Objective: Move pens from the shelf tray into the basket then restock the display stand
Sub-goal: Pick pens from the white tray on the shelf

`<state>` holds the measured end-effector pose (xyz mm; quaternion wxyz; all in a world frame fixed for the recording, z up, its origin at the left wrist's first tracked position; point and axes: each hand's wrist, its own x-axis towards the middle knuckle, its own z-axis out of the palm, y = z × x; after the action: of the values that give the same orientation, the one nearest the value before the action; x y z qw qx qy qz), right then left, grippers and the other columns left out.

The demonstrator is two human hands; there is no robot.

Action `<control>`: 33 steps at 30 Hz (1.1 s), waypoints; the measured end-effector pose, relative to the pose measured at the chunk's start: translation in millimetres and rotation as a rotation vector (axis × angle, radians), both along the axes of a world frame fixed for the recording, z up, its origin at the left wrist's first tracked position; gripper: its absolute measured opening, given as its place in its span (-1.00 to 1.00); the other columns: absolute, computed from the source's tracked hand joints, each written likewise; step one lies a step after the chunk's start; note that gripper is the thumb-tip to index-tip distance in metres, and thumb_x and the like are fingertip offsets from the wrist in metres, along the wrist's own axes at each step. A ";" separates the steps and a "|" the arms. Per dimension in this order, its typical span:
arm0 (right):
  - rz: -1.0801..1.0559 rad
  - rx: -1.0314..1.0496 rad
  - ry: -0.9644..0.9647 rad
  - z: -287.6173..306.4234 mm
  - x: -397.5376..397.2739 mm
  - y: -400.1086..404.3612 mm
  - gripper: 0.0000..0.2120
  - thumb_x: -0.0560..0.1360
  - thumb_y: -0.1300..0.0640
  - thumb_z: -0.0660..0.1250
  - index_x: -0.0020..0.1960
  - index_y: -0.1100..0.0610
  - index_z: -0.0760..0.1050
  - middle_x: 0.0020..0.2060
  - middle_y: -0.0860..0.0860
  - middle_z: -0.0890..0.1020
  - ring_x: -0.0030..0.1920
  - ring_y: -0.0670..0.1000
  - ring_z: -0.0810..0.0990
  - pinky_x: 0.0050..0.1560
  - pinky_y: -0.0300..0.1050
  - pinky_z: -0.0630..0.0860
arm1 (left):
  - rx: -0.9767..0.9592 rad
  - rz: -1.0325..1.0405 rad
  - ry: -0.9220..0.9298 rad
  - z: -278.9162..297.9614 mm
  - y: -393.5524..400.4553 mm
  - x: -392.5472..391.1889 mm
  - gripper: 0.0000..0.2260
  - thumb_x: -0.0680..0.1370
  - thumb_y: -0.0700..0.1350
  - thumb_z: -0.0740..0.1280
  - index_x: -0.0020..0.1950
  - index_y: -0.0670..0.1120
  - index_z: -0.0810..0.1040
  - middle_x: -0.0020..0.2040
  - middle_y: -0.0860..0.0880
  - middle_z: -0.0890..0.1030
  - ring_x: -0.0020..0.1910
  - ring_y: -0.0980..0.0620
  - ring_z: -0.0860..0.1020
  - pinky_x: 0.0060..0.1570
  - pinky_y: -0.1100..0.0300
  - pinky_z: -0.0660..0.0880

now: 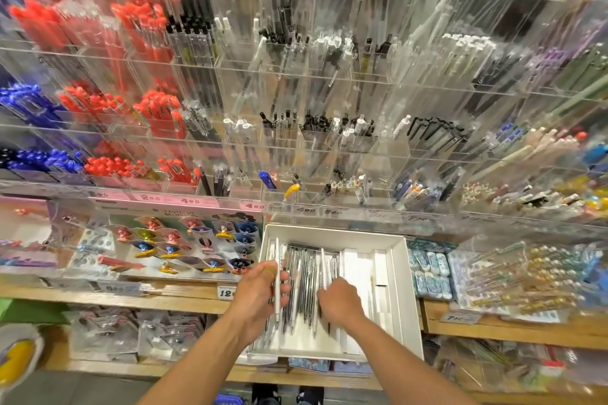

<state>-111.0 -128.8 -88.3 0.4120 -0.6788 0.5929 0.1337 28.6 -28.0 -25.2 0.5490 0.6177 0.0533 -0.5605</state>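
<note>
A white shelf tray (399, 279) juts out over the wooden shelf edge and holds several clear and silver pens (304, 276) lying lengthwise. My left hand (260, 293) grips a bunch of these pens at the tray's left side, with one white pen (277, 273) upright across its fingers. My right hand (340, 301) is in the middle of the tray, fingers curled down among the pens. Above stands the clear acrylic display stand (296, 82) with many compartments of pens. No basket is plainly in view.
Red pens (148, 108) and blue pens (29, 102) fill the stand's left compartments. A card of badges (184, 243) lies left of the tray, boxed clips (429, 273) and decorated pens (526, 276) to its right. Wooden shelves (493, 329) with packaged goods run below.
</note>
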 end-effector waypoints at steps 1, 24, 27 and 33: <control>-0.023 0.041 -0.059 7.4 -3.2 -0.8 -0.85 0.57 0.11 0.24 -0.15 0.12 0.35 -0.27 0.02 0.57 -0.28 -0.02 0.60 -0.35 -0.11 0.51 | 0.005 -0.007 0.001 -0.1 -1.0 -0.1 -0.81 0.69 -0.16 0.15 0.19 -0.17 0.51 -0.14 -0.10 0.62 -0.27 0.00 0.55 -0.29 0.12 0.50; 0.308 -0.123 0.231 -4.0 -2.2 3.8 -0.78 0.56 0.22 0.28 -0.25 0.10 0.39 -0.32 -0.03 0.49 -0.24 0.01 0.56 -0.28 -0.19 0.44 | -0.010 -0.049 0.038 -4.8 -2.8 -4.0 -0.89 0.65 -0.13 0.26 0.11 -0.16 0.45 -0.34 0.00 0.42 -0.45 0.11 0.31 -0.44 0.22 0.29; 0.317 -0.124 0.311 -9.4 6.0 10.5 -0.76 0.50 0.36 0.28 -0.28 0.10 0.38 -0.36 -0.05 0.46 -0.30 -0.03 0.50 -0.29 -0.21 0.44 | -0.007 -0.044 0.040 -5.9 -1.3 -3.9 -0.89 0.64 -0.14 0.28 0.11 -0.15 0.46 -0.32 -0.01 0.43 -0.45 0.10 0.30 -0.42 0.21 0.27; 0.109 -0.064 0.107 -3.0 3.7 5.8 -0.79 0.57 0.14 0.24 -0.24 0.13 0.37 -0.36 -0.03 0.49 -0.43 -0.07 0.45 -0.48 -0.21 0.39 | 0.019 -0.047 0.027 -10.0 -0.2 -1.8 -0.78 0.62 -0.13 0.32 0.22 -0.20 0.46 -0.34 0.01 0.48 -0.45 0.12 0.34 -0.44 0.23 0.30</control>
<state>-107.3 -123.0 -91.3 0.3498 -0.7148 0.5802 0.1732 26.9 -28.2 -35.2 0.5292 0.6164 0.0515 -0.5809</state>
